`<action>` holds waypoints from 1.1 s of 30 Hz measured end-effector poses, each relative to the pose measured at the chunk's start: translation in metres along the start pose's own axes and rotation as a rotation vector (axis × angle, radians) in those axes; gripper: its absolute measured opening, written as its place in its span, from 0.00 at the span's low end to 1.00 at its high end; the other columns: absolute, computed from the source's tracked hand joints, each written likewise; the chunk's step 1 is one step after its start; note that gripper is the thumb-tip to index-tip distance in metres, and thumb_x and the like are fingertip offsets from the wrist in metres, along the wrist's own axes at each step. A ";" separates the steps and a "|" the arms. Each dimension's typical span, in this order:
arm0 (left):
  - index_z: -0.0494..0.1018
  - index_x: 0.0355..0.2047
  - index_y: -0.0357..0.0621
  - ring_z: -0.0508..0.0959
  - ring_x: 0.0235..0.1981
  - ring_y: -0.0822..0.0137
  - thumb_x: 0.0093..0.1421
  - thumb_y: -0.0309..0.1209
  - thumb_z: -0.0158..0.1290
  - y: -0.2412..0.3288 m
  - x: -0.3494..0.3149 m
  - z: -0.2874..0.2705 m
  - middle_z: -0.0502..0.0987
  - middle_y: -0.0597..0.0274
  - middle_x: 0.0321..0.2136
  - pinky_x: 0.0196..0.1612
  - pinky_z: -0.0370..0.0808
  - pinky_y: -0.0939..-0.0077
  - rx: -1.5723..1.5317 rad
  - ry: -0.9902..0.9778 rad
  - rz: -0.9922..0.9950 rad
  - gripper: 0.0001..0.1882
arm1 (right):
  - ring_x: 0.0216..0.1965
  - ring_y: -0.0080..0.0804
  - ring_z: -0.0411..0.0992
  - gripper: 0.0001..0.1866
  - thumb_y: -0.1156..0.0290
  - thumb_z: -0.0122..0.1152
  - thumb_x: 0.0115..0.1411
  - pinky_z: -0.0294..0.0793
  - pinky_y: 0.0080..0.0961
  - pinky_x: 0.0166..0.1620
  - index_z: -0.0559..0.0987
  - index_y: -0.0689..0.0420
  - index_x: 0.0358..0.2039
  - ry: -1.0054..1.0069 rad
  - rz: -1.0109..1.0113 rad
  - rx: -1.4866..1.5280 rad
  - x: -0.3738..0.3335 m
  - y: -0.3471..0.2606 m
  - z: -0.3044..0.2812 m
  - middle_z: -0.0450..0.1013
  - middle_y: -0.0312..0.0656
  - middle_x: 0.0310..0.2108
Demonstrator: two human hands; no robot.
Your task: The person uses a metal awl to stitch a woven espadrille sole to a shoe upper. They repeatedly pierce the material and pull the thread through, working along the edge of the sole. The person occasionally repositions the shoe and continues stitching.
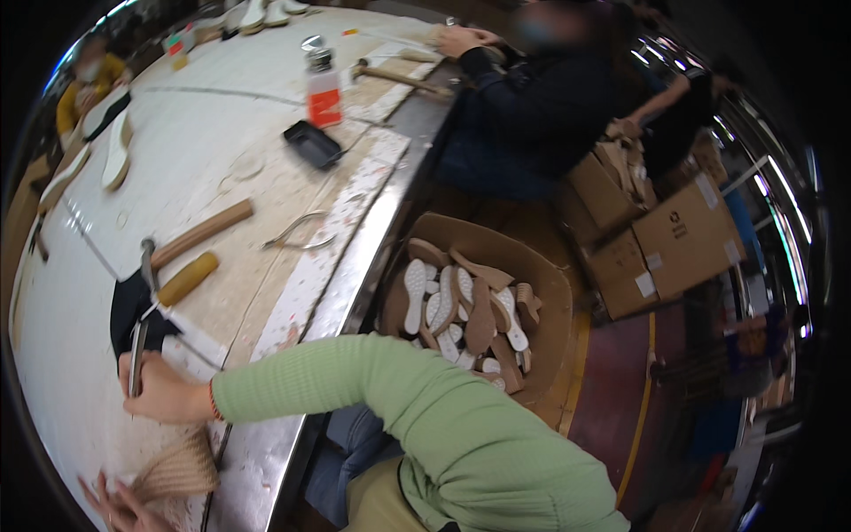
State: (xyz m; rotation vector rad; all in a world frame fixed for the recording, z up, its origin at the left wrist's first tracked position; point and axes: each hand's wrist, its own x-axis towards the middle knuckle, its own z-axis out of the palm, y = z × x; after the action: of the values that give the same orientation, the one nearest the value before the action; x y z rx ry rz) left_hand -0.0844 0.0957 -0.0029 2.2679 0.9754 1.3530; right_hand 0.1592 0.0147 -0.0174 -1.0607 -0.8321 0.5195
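Observation:
My right hand (164, 388) is closed around a slim metal hand tool (137, 353), held upright over the white tabletop; its exact kind is unclear. At the lower left, my left hand (122, 509) has its fingers apart, close against a wedge shoe sole (180, 465) with a woven, straw-coloured covering. Whether it grips the sole's narrow end cannot be made out. Just beyond my right hand lie a black flat piece (131, 306), a hammer (202, 234) with a wooden handle and a tool with a thick yellowish handle (187, 279).
Pincers (300, 232), a black tray (313, 144) and a bottle with a red label (323, 93) stand farther along the table. Right of its metal edge (355, 266) sits a large carton (541, 275) of wedge soles. A co-worker (541, 97) sits beyond; cardboard boxes (687, 235) stand at right.

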 end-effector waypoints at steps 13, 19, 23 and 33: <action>0.70 0.51 0.37 0.68 0.53 0.42 0.60 0.31 0.53 -0.134 -0.003 -0.036 0.57 0.46 0.63 0.56 0.68 0.45 0.179 -0.175 0.062 0.19 | 0.21 0.28 0.64 0.12 0.79 0.60 0.41 0.64 0.27 0.25 0.64 0.58 0.20 -0.091 0.140 0.166 0.001 0.000 0.006 0.64 0.38 0.17; 0.71 0.49 0.37 0.69 0.51 0.43 0.61 0.32 0.53 -0.065 0.000 0.014 0.57 0.45 0.62 0.54 0.69 0.46 -0.024 -0.051 -0.027 0.17 | 0.20 0.27 0.63 0.11 0.78 0.60 0.41 0.64 0.25 0.25 0.64 0.58 0.20 -0.087 0.167 0.171 0.008 -0.004 0.003 0.64 0.37 0.17; 0.72 0.48 0.36 0.70 0.50 0.43 0.62 0.32 0.53 -0.027 0.000 0.042 0.57 0.45 0.62 0.53 0.71 0.46 -0.192 0.016 -0.115 0.16 | 0.20 0.25 0.64 0.12 0.79 0.60 0.42 0.64 0.24 0.24 0.64 0.58 0.20 -0.047 0.127 0.185 0.021 -0.004 -0.005 0.64 0.37 0.17; 0.73 0.45 0.35 0.72 0.47 0.43 0.63 0.33 0.52 -0.023 -0.006 0.043 0.57 0.44 0.62 0.49 0.74 0.47 -0.528 0.185 -0.380 0.15 | 0.13 0.25 0.66 0.13 0.84 0.58 0.42 0.64 0.22 0.16 0.63 0.59 0.21 -0.086 0.217 0.248 0.026 -0.013 -0.015 0.63 0.38 0.14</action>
State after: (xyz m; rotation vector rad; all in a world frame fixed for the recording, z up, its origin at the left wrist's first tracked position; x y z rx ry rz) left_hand -0.0586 0.1104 -0.0417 1.5094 0.9104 1.4502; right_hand 0.1866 0.0203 0.0001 -0.9085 -0.7101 0.8348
